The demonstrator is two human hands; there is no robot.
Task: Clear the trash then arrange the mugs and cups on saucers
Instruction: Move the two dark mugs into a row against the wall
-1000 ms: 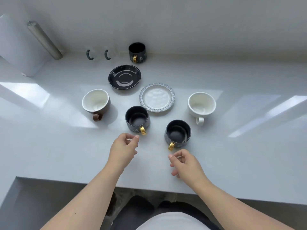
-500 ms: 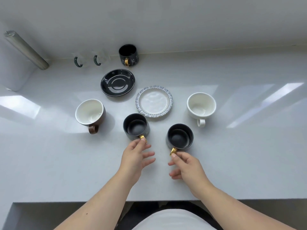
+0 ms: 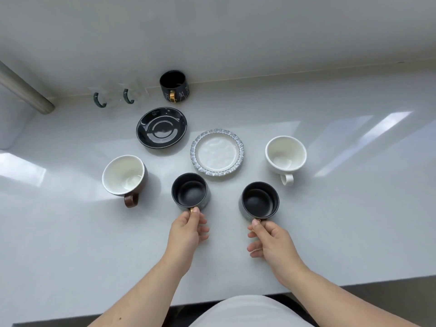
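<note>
On the white table [image 3: 330,232] I count five opaque cups and two saucers. From the left: two clear glass cups with green handles [image 3: 113,97] stand at the wall, hard to see. Then comes one brown cup with white inside [image 3: 123,174], alone on the table. Next is the black saucer [image 3: 161,127], empty, and behind it a black mug with gold handle [image 3: 174,87] near the wall. In front, the left hand [image 3: 187,230] pinches the gold handle of a dark mug [image 3: 190,192]. The blue-rimmed white saucer [image 3: 217,155] is empty too. The right hand [image 3: 271,239] pinches the handle of a second dark mug [image 3: 259,200]. Last at the right stands one white cup [image 3: 285,156]. No cup sits on a saucer.
</note>
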